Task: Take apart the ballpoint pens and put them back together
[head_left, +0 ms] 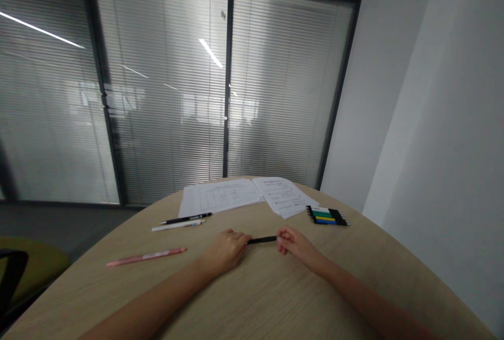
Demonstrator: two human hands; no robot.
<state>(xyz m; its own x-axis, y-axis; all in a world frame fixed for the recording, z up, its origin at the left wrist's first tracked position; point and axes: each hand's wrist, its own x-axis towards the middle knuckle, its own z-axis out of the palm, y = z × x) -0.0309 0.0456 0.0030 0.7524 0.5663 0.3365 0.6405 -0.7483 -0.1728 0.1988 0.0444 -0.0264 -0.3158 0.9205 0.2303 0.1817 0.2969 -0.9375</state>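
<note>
Slim black pen, level and crosswise, ends held by left hand and right hand

A rounded, light wood-grain desk carries two printed paper sheets near its far edge. Just in front of the sheets lie a black pen and a white pen, side by side. Farther forward and left rests a pink pen. Right of the sheets sits a row of colored pens.

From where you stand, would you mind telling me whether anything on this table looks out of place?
The printed sheet lies skewed, overlapping the edge of the other sheet, unlike the neatly lined-up coloured pens.
</note>
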